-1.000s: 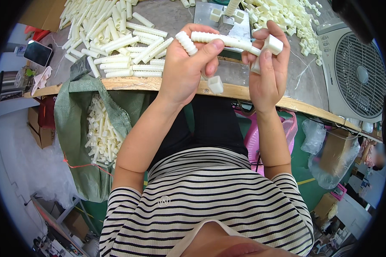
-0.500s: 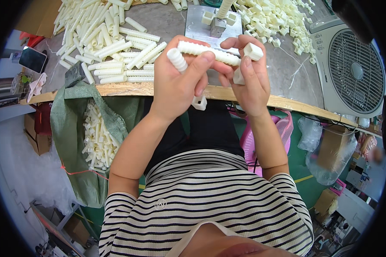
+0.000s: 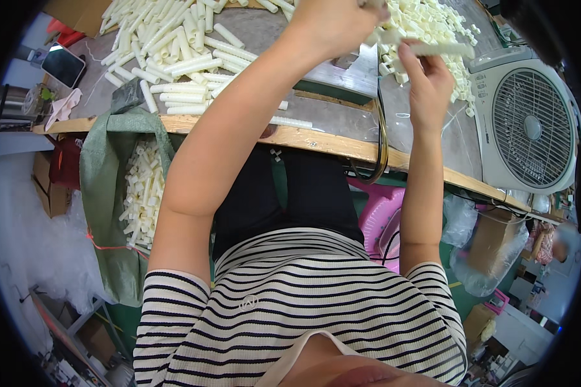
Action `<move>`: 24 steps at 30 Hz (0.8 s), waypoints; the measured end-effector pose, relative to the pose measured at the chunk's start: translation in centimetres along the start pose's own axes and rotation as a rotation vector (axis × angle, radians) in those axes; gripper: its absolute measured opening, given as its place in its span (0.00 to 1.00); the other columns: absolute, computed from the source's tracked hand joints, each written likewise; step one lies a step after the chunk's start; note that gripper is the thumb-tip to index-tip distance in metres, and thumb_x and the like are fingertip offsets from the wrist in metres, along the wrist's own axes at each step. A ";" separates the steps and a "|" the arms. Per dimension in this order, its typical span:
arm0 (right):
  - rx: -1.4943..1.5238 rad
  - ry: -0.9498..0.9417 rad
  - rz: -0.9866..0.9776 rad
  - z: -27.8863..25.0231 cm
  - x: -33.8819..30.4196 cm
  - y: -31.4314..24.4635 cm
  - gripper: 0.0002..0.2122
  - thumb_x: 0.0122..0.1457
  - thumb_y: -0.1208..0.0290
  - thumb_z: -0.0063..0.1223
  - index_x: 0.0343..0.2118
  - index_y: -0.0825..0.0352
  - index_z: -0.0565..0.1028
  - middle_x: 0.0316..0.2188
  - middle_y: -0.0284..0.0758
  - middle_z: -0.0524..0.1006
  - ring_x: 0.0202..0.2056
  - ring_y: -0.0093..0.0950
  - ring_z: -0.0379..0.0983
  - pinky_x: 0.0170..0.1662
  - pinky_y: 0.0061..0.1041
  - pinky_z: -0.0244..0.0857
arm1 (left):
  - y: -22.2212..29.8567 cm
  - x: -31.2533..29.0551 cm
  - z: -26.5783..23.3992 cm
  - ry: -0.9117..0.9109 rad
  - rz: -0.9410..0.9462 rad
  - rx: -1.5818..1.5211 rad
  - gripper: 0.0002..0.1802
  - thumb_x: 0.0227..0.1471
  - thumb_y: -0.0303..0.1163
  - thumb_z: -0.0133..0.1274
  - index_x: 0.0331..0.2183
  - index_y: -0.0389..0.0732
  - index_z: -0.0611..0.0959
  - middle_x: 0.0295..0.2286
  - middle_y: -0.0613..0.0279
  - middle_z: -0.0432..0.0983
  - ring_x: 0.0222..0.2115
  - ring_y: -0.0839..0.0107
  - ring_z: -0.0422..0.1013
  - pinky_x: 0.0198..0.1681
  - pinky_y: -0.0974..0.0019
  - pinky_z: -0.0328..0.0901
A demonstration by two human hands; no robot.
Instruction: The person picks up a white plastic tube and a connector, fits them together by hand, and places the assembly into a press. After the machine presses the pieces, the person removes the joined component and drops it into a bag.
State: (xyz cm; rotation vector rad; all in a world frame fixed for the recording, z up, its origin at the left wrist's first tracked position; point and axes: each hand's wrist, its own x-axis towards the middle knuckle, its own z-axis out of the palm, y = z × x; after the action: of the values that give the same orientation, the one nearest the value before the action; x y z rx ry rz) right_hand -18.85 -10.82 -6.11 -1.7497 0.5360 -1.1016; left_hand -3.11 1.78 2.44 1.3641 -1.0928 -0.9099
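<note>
My right hand is above the pile of small cream cube-shaped connectors. Its thumb and fingers pinch a white ribbed tube, which is smeared by motion and points to the right. At the top edge, my left hand reaches over the metal fixture on the table. Its fingers are curled and partly cut off by the frame; what they hold is blurred and I cannot make it out. White ribbed tubes lie heaped on the table, left of my left forearm.
A grey box fan stands at the table's right end. Below the wooden table edge, a green woven sack holds many white pieces. A phone lies at the far left. Cables hang beside the fixture.
Both hands have moved forward and to the right, from the table's near edge to the fixture and the connector pile. The ribbed tube has gone along in my right hand.
</note>
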 end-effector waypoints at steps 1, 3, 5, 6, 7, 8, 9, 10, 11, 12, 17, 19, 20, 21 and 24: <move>0.007 -0.002 -0.002 1.0 0.8 -0.3 0.12 0.50 0.70 0.60 0.35 0.72 0.77 0.31 0.35 0.77 0.34 0.23 0.73 0.40 0.23 0.66 | -0.9 0.3 -0.2 0.251 0.172 0.137 0.10 0.50 0.31 0.51 0.31 0.34 0.79 0.20 0.60 0.74 0.23 0.74 0.72 0.28 0.69 0.66; -0.205 -0.275 0.010 2.3 1.9 -0.7 0.11 0.49 0.69 0.60 0.33 0.70 0.78 0.31 0.34 0.77 0.32 0.23 0.73 0.37 0.22 0.66 | -2.2 0.0 -1.3 0.505 0.370 0.230 0.10 0.51 0.32 0.51 0.31 0.34 0.79 0.20 0.59 0.74 0.25 0.74 0.72 0.30 0.70 0.64; -0.255 -0.302 -0.045 3.3 2.3 0.1 0.10 0.50 0.69 0.60 0.33 0.70 0.78 0.31 0.31 0.76 0.33 0.21 0.71 0.38 0.20 0.64 | -3.1 -1.9 -4.3 0.537 0.406 0.206 0.11 0.50 0.32 0.51 0.31 0.33 0.78 0.21 0.56 0.74 0.25 0.70 0.72 0.30 0.68 0.64; -0.309 -0.335 -0.103 3.6 2.4 0.5 0.10 0.51 0.69 0.59 0.33 0.70 0.78 0.31 0.29 0.74 0.34 0.19 0.70 0.38 0.17 0.62 | -3.4 -3.1 -5.3 0.563 0.415 0.223 0.11 0.49 0.31 0.52 0.32 0.33 0.78 0.21 0.55 0.75 0.25 0.68 0.72 0.30 0.67 0.65; -0.307 -0.332 -0.101 3.6 2.4 1.0 0.10 0.51 0.69 0.59 0.33 0.70 0.78 0.31 0.29 0.74 0.34 0.19 0.70 0.38 0.17 0.62 | -3.7 -4.4 -6.2 0.560 0.413 0.225 0.11 0.49 0.31 0.52 0.32 0.33 0.78 0.21 0.55 0.75 0.25 0.68 0.72 0.30 0.67 0.65; -0.362 -0.308 -0.138 3.8 2.3 1.5 0.11 0.50 0.68 0.60 0.32 0.70 0.79 0.32 0.30 0.73 0.34 0.19 0.70 0.37 0.19 0.63 | -4.0 -5.8 -7.0 0.528 0.332 0.187 0.11 0.51 0.32 0.52 0.33 0.34 0.78 0.22 0.62 0.72 0.25 0.74 0.69 0.29 0.71 0.63; -0.419 -0.284 -0.177 3.8 2.1 1.9 0.12 0.48 0.67 0.61 0.32 0.71 0.79 0.33 0.31 0.72 0.34 0.20 0.69 0.36 0.20 0.63 | -4.2 -6.8 -7.5 0.497 0.252 0.147 0.11 0.52 0.32 0.53 0.35 0.35 0.77 0.23 0.69 0.70 0.26 0.81 0.66 0.29 0.76 0.60; -0.419 -0.285 -0.176 3.7 1.9 2.3 0.12 0.48 0.67 0.61 0.32 0.71 0.79 0.33 0.31 0.72 0.34 0.20 0.69 0.36 0.20 0.63 | -4.6 -7.4 -7.7 0.498 0.251 0.147 0.11 0.52 0.32 0.53 0.35 0.35 0.77 0.23 0.69 0.70 0.26 0.81 0.66 0.29 0.76 0.60; -0.235 -0.247 -0.087 3.8 1.6 2.5 0.12 0.48 0.66 0.61 0.32 0.69 0.80 0.34 0.31 0.71 0.36 0.20 0.68 0.37 0.20 0.63 | -4.9 -8.0 -7.9 0.479 0.228 0.218 0.10 0.54 0.33 0.50 0.35 0.36 0.77 0.23 0.69 0.70 0.27 0.80 0.66 0.30 0.74 0.61; -0.052 -0.206 0.003 3.9 1.5 2.6 0.11 0.48 0.66 0.62 0.33 0.67 0.81 0.35 0.31 0.71 0.38 0.20 0.68 0.38 0.19 0.62 | -5.2 -8.4 -8.1 0.458 0.205 0.289 0.10 0.55 0.33 0.48 0.34 0.36 0.77 0.23 0.68 0.70 0.27 0.80 0.66 0.32 0.73 0.61; 0.039 -0.234 0.043 4.1 1.0 2.7 0.11 0.48 0.65 0.62 0.34 0.63 0.81 0.35 0.30 0.70 0.39 0.20 0.67 0.40 0.19 0.61 | -6.5 -8.0 -8.1 0.342 -0.069 0.811 0.11 0.51 0.33 0.51 0.31 0.33 0.77 0.23 0.59 0.74 0.29 0.67 0.72 0.32 0.65 0.64; -0.032 -0.246 0.050 3.9 1.1 3.2 0.12 0.48 0.65 0.62 0.35 0.63 0.81 0.35 0.30 0.70 0.39 0.20 0.67 0.40 0.19 0.61 | -7.7 -7.7 -7.4 0.172 -0.285 1.204 0.14 0.45 0.33 0.55 0.30 0.30 0.78 0.24 0.47 0.76 0.29 0.56 0.74 0.33 0.59 0.65; 0.000 -0.267 0.074 3.9 1.2 3.3 0.11 0.48 0.65 0.62 0.35 0.63 0.81 0.36 0.30 0.70 0.39 0.21 0.67 0.41 0.19 0.61 | -7.7 -7.5 -7.1 0.162 -0.341 1.232 0.16 0.41 0.33 0.58 0.31 0.30 0.79 0.25 0.42 0.75 0.29 0.50 0.73 0.34 0.56 0.66; 0.032 -0.286 0.098 3.9 1.3 3.3 0.11 0.48 0.65 0.62 0.35 0.63 0.81 0.36 0.30 0.70 0.39 0.22 0.67 0.43 0.19 0.60 | -8.0 -7.3 -6.9 0.161 -0.338 1.233 0.16 0.41 0.33 0.58 0.31 0.30 0.79 0.25 0.42 0.75 0.29 0.50 0.73 0.34 0.56 0.66; 0.014 -0.367 0.177 3.6 1.4 3.3 0.15 0.52 0.68 0.59 0.43 0.66 0.77 0.41 0.31 0.71 0.41 0.20 0.66 0.47 0.19 0.57 | -8.8 -6.4 -6.4 0.131 -0.436 1.193 0.16 0.39 0.35 0.61 0.28 0.31 0.80 0.27 0.46 0.77 0.32 0.51 0.74 0.37 0.55 0.67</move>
State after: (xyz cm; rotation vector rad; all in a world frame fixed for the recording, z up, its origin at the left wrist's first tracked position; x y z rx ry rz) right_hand -14.64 -11.52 -8.87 -1.7999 0.4425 -0.6395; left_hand 2.14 9.34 -6.10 2.6697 -1.3045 -0.3870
